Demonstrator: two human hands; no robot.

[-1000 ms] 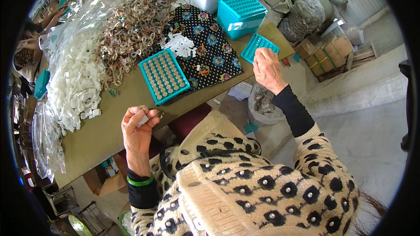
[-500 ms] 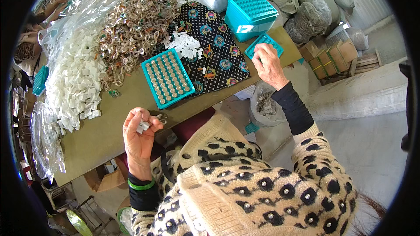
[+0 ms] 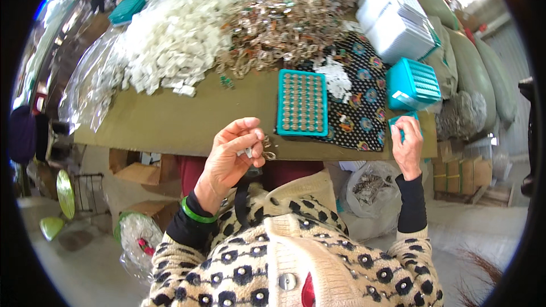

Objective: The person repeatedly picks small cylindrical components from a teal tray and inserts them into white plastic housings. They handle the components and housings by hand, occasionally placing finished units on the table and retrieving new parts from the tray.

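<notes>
My left hand point(image 3: 227, 156) is closed above the table's front edge, its fingers curled round a small white plastic piece point(image 3: 246, 152). A small coiled wire part point(image 3: 269, 152) sticks out beside the fingertips. Far to the right, my right hand point(image 3: 408, 149) hovers over or touches a small teal tray point(image 3: 410, 117), which it mostly covers. Its fingers are pinched together, and whatever they hold is hidden. Between the hands lies a teal tray point(image 3: 326, 105) with rows of round, coin-like discs point(image 3: 302, 102).
Heaped behind are white plastic pieces point(image 3: 176, 51) and wired parts point(image 3: 284, 20). A dotted cloth point(image 3: 364, 116) bears loose white pieces point(image 3: 335, 78). Teal trays point(image 3: 405, 82) and white trays point(image 3: 392, 23) stand stacked at the right. Below hangs a plastic bag point(image 3: 367, 190).
The whole view has turned, so the table now lies more level and its things appear further right. My left hand keeps the white piece; my right hand stays by the small teal tray.
</notes>
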